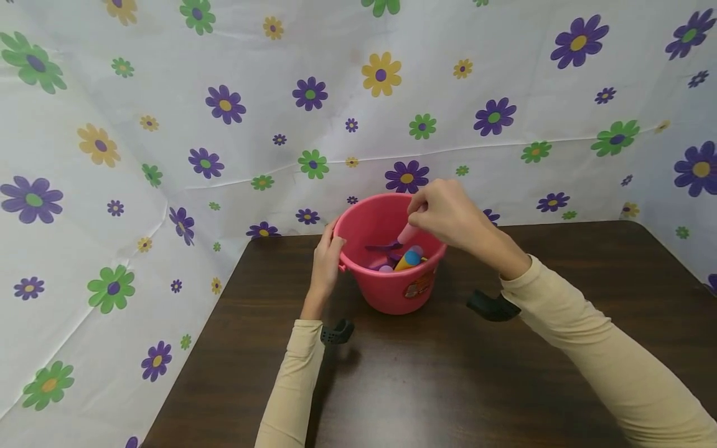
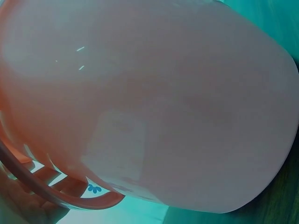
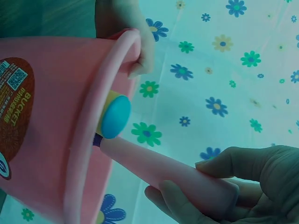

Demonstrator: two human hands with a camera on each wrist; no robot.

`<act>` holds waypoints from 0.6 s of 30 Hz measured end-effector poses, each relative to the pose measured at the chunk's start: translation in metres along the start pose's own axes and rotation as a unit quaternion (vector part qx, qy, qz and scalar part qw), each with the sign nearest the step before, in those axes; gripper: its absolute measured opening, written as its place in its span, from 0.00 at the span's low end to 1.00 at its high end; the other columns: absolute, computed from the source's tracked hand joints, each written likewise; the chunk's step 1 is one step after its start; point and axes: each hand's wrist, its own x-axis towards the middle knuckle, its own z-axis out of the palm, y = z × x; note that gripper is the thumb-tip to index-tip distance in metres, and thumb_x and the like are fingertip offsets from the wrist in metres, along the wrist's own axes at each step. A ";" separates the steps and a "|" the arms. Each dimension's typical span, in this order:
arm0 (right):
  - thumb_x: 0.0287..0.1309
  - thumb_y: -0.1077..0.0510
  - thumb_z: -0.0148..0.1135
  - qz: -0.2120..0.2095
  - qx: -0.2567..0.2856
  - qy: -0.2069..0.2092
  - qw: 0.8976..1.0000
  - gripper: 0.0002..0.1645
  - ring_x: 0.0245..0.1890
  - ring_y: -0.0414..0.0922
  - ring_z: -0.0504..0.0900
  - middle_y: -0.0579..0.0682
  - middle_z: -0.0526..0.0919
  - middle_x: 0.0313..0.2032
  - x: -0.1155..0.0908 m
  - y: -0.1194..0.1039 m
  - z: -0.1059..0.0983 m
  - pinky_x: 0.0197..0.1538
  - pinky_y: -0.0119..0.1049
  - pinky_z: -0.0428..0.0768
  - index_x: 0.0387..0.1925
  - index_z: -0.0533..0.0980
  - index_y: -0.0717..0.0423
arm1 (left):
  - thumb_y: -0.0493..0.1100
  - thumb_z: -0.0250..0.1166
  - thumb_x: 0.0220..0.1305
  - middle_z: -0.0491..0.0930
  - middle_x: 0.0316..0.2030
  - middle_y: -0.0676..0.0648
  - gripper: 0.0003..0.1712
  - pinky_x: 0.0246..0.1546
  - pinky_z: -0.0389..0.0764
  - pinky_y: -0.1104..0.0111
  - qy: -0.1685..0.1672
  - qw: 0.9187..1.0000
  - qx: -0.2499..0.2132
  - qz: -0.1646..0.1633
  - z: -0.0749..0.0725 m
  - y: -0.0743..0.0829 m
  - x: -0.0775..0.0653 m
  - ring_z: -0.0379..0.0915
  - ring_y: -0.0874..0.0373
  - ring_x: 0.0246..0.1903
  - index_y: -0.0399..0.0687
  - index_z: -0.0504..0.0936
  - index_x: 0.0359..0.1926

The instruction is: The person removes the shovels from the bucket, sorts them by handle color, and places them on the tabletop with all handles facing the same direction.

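Observation:
A pink bucket (image 1: 386,289) stands on the table, its mouth tilted a little toward me. My left hand (image 1: 326,261) grips the rim at its left side; in the left wrist view the bucket's wall (image 2: 187,102) fills most of the picture. Over the bucket's mouth, my right hand (image 1: 448,214) pinches the wide end of a pink tapered handle (image 3: 168,175). The narrow end points down into the bucket and meets a purple part (image 3: 97,140), mostly hidden by the rim. Inside lie a yellow item with a blue rounded end (image 1: 412,259) and several purple pieces.
The dark wooden table (image 1: 403,386) runs up to a white flower-printed cloth (image 1: 336,56) at the back and left. Black wrist straps (image 1: 493,306) stick out below the forearms. A printed label (image 3: 16,102) is on the bucket's side.

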 end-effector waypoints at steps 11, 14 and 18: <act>0.60 0.67 0.63 -0.013 -0.001 0.065 0.998 0.13 0.27 0.52 0.74 0.60 0.85 0.31 -0.019 -0.008 -0.028 0.26 0.37 0.71 0.44 0.87 0.68 | 0.47 0.50 0.71 0.72 0.24 0.41 0.33 0.21 0.70 0.72 0.009 1.000 -0.001 -0.008 0.001 -0.002 -0.002 0.63 0.60 0.17 0.53 0.69 0.76; 0.62 0.67 0.64 -0.018 0.009 0.091 0.996 0.12 0.28 0.52 0.75 0.61 0.85 0.32 -0.025 -0.007 -0.038 0.25 0.35 0.71 0.45 0.86 0.68 | 0.47 0.50 0.71 0.72 0.25 0.40 0.32 0.21 0.71 0.73 0.011 1.000 -0.007 -0.009 0.002 -0.001 -0.002 0.63 0.60 0.17 0.55 0.69 0.75; 0.63 0.65 0.64 -0.022 0.017 0.128 0.991 0.11 0.29 0.52 0.76 0.61 0.86 0.33 -0.033 -0.004 -0.051 0.25 0.32 0.71 0.44 0.87 0.67 | 0.47 0.50 0.72 0.71 0.24 0.44 0.32 0.21 0.72 0.73 0.010 1.000 -0.012 -0.014 0.003 0.000 -0.002 0.64 0.61 0.17 0.56 0.69 0.76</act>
